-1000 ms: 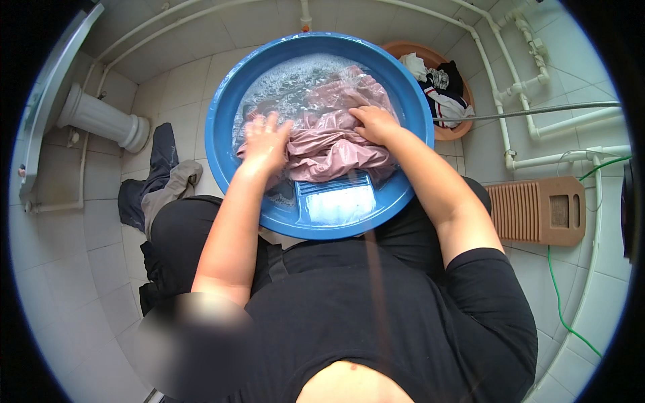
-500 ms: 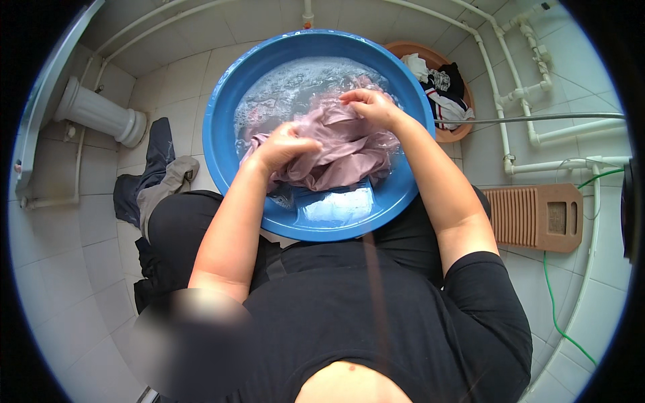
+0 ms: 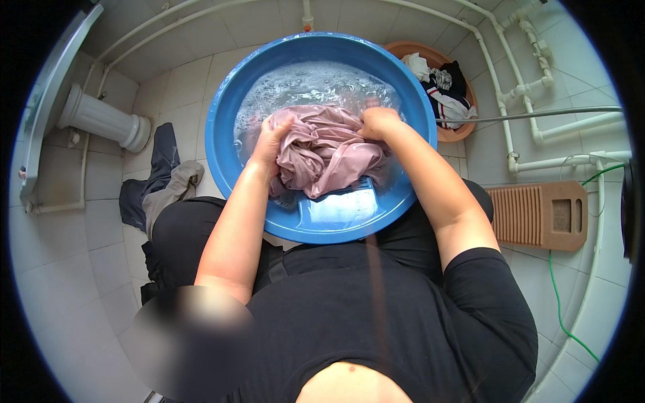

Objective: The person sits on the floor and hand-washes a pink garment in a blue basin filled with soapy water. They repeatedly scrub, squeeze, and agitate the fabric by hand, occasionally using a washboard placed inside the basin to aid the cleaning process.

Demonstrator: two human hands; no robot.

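Note:
A bunched, wet pink garment lies heaped in a round blue basin of sudsy water. My left hand grips the heap at its left side, thumb on top and the other fingers hidden behind the cloth. At the upper right of the same heap, my right hand is closed on a fold, its fingertips tucked into the fabric. Part of the cloth sits under the water near the right wrist. The basin's built-in ribbed slope shows wet just below the garment.
An orange tub with black and white clothes stands behind the basin at right. A brown washboard lies on the right. Dark and grey clothes are on the tiled floor at left, near a white pedestal. White pipes line the walls.
Both hands have closed on the pink garment, which is gathered into a tighter heap. My left hand has moved up slightly, and my right hand has shifted right and down.

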